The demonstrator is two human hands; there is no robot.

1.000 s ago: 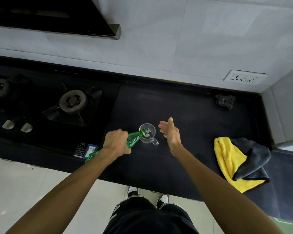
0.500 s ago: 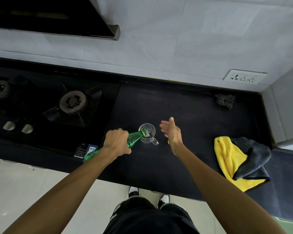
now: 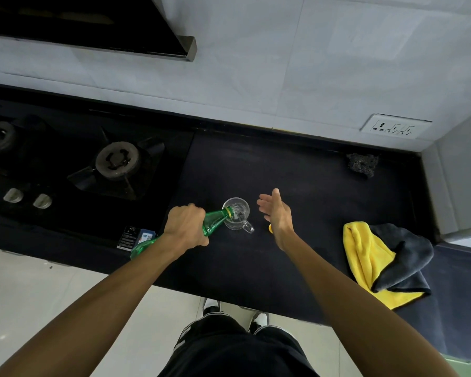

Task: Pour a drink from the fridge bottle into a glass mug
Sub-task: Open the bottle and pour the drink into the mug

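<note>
A clear glass mug (image 3: 237,216) stands on the black counter (image 3: 310,191), its handle pointing to the front right. My left hand (image 3: 186,225) grips a green bottle (image 3: 215,220) tilted almost flat, its yellow-ringed mouth resting over the mug's near rim. Clear liquid shows inside the mug. The bottle's base pokes out behind my wrist. My right hand (image 3: 276,213) hovers open just right of the mug, fingers spread, touching nothing. A small yellow cap (image 3: 270,228) lies on the counter, mostly hidden by that hand.
A gas hob (image 3: 117,161) with two knobs (image 3: 27,198) fills the counter's left part. A yellow and grey cloth (image 3: 378,262) lies at the right, a dark scrubber (image 3: 363,164) at the back right. The counter's front edge runs just behind my forearms.
The bottle stays tipped into the mug. My right hand has drifted slightly right, and the yellow cap now peeks out beside it.
</note>
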